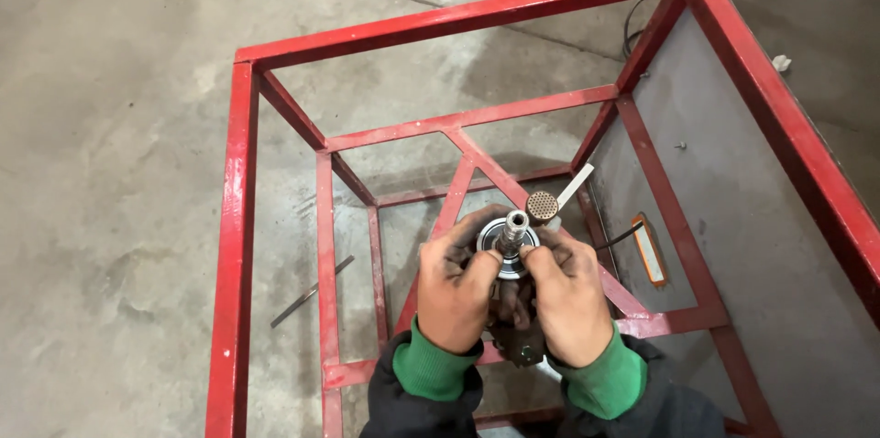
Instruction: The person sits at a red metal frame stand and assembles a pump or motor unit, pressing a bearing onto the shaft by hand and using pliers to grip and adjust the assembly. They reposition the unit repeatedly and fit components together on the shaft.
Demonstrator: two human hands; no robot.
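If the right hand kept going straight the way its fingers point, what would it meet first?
The right hand points up-left at the shaft and bearing assembly it already grips alongside the left hand. Past that, probably the red frame's diagonal bar, though depth is unclear.

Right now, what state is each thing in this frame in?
Left hand: gripping the shaft part, fingers dirty.
Right hand: gripping the same part.
Shaft part: upright, held in both hands.
Red frame: standing on the floor, open-sided.
Metal rod: lying flat on the concrete floor.
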